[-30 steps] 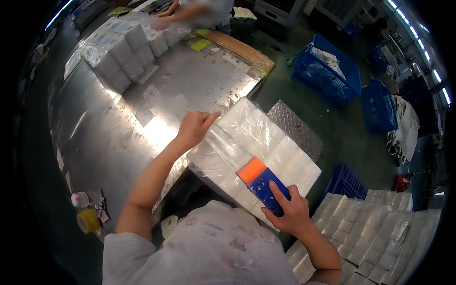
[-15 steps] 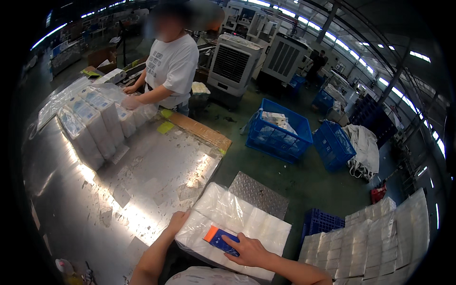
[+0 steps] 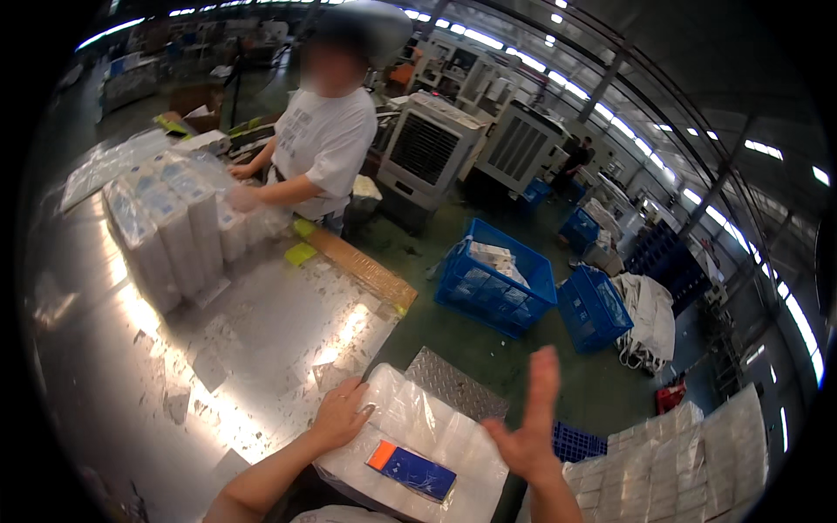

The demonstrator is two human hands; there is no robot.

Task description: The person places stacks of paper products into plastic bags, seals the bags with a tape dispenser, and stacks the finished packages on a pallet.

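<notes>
Flat blue-and-orange piece lies on the film-wrapped white bundle by the edge of the tabletop, long axis slanting down toward the person's right, orange end pointing roughly to the left hand. That one rests on the bundle's corner, can't tell if it's gripping; right hand is empty, fingers raised, near the bundle's right end.
</notes>
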